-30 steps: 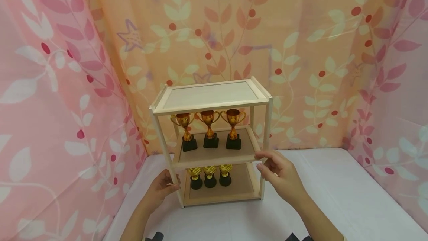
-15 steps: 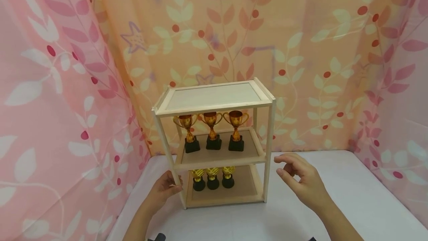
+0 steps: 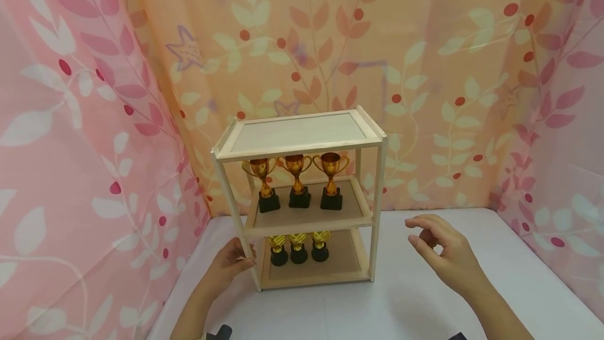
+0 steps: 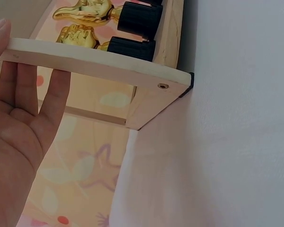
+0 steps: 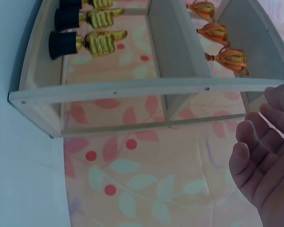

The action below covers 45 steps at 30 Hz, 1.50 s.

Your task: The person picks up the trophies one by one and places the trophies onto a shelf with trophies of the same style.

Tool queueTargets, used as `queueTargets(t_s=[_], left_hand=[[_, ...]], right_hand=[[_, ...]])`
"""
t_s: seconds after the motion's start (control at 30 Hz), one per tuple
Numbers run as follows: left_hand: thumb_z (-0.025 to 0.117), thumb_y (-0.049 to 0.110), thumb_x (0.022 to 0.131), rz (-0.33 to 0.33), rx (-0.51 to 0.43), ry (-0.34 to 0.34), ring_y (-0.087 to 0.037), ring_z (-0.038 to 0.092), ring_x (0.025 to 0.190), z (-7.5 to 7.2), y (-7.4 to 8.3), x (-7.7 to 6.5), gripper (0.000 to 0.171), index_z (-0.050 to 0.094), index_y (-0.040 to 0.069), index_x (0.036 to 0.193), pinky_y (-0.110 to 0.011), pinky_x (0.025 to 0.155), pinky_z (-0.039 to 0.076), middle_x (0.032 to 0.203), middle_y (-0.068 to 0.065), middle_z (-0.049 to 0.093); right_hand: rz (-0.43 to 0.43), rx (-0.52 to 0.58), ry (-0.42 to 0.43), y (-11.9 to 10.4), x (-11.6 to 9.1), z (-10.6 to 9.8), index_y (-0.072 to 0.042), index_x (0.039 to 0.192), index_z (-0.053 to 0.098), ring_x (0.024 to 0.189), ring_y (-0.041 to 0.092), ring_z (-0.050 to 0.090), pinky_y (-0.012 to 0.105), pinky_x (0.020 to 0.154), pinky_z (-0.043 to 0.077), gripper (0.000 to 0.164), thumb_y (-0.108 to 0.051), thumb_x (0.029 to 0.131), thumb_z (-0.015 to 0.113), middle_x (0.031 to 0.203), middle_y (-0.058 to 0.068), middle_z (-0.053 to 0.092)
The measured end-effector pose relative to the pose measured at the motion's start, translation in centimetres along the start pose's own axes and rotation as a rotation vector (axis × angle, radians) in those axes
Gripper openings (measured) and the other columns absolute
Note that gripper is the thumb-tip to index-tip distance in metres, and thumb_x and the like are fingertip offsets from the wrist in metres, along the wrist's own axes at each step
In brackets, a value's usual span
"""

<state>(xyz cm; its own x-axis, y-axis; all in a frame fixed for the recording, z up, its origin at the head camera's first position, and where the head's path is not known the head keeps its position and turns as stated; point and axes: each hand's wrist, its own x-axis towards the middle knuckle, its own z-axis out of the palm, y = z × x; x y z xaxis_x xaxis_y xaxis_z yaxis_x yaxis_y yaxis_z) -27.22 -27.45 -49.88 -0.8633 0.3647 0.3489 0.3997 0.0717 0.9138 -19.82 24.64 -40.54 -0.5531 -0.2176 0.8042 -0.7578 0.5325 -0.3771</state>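
Note:
A pale wooden three-tier shelf (image 3: pixel 297 133) stands on the table. My left hand (image 3: pixel 230 264) grips its left front post (image 4: pixel 99 64), thumb on one side and fingers on the other, low down near the bottom tier. Off to the right of the shelf, my right hand (image 3: pixel 445 251) is held in the air with loosely bent fingers and nothing in them. Three gold two-handled cup trophies (image 3: pixel 332 168) on black square bases line the middle tier. On the bottom tier are three gold thumbs-up trophies (image 5: pixel 99 43) with round black bases, their tops partly hidden in the head view.
A white cloth (image 3: pixel 330 311) covers the table. Patterned curtains hang close around it: an orange curtain (image 3: pixel 424 67) with leaves behind the shelf and a pink curtain (image 3: pixel 94 119) at the left, with more pink at the right.
My right hand has let go of the shelf's right side and moved away to the right. The left hand keeps its grip on the left post, and the trophies stay in place.

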Motion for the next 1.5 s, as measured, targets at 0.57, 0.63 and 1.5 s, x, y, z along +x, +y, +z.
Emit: queueTargets(t_s=[0.57, 0.63, 1.5], left_hand=[[0.071, 0.002, 0.093, -0.009, 0.043, 0.003, -0.022, 0.065, 0.099, 0.4, -0.1, 0.2, 0.025, 0.052, -0.001, 0.109, -0.033, 0.087, 0.058, 0.107, -0.011, 0.064], [0.072, 0.003, 0.093, -0.006, 0.054, 0.002, -0.023, 0.065, 0.099, 0.4, -0.1, 0.2, 0.025, 0.053, 0.000, 0.108, -0.033, 0.087, 0.058, 0.108, -0.012, 0.064], [0.076, 0.025, 0.094, -0.096, 0.413, 0.030, -0.019, 0.067, 0.095, -0.2, 1.8, -0.3, 0.025, 0.061, 0.014, 0.110, -0.029, 0.082, 0.059, 0.097, -0.002, 0.070]], right_hand=[[0.015, -0.270, -0.067, 2.0, -2.8, -2.2, -0.008, 0.121, 0.068, 0.079, -0.007, 0.051, 0.009, 0.069, 0.047, 0.048, 0.005, 0.077, 0.082, 0.111, -0.009, 0.063], [0.018, -0.304, -0.076, 2.2, -3.1, -2.3, -0.008, 0.122, 0.069, 0.080, -0.007, 0.052, 0.008, 0.071, 0.047, 0.048, 0.003, 0.077, 0.083, 0.112, -0.010, 0.063], [-0.169, -0.568, -0.185, 4.9, -5.6, -2.8, -0.008, 0.130, 0.067, 0.114, 0.034, 0.062, 0.029, 0.123, 0.022, 0.059, -0.057, 0.103, 0.048, 0.128, 0.011, 0.067]])
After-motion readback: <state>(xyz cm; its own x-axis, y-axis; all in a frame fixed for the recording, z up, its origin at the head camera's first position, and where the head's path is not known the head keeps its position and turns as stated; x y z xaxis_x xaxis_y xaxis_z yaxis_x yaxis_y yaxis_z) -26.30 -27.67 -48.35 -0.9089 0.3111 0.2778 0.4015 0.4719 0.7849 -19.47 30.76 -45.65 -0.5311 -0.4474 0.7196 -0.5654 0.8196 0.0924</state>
